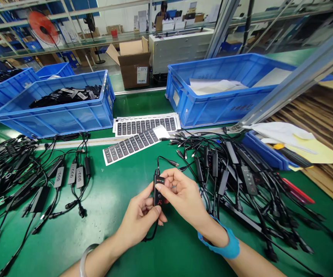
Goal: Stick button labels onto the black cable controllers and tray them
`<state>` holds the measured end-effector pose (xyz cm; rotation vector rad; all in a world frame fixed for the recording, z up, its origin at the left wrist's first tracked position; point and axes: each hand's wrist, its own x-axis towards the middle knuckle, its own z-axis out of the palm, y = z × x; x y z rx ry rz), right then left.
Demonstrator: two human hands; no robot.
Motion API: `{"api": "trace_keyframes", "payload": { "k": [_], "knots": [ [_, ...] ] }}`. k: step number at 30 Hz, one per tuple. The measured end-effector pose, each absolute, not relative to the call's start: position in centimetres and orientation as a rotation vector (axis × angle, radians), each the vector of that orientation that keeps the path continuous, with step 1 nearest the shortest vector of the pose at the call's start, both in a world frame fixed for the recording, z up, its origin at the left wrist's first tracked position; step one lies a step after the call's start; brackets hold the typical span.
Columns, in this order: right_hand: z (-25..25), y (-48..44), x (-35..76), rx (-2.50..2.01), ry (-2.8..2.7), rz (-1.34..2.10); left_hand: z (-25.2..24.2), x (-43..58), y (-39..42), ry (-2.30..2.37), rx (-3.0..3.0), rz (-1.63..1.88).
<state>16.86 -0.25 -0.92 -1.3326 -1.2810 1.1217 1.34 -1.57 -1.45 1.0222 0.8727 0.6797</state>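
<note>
on our left, wired black controllers (59, 177) lie across the green bench (105, 204), below a blue crate (54, 121) of black tagged parts. just right of that crate are sheets of black button labels (137, 138). at the centre, our left hand (139, 217) and right hand (183, 192) together grip a small black inline controller (158, 190) above the bench, its cable looping down. further right lies a tangled heap of black cords (227, 169), behind it a blue crate of white paper (212, 102).

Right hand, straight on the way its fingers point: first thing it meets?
The black control box: the right hand's fingertips are already on it. Past the box, the left hand looks next in line, though depth is hard to judge.
</note>
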Motion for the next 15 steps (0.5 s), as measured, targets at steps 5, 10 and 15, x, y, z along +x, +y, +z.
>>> {"api": "trace_keyframes", "payload": {
  "k": [5,10,15],
  "knots": [
    [-1.0,0.2,17.4,-1.390,-1.251,1.136,-1.2,1.6,-1.4,0.866,1.027,0.706],
    [-1.1,0.5,17.9,-1.391,-1.409,1.237,-1.1,1.6,-1.3,0.845,0.996,0.688],
    [-0.9,0.2,17.2,-1.250,-1.378,1.420,-1.5,1.5,-1.2,0.874,1.013,0.659]
  ]
}}
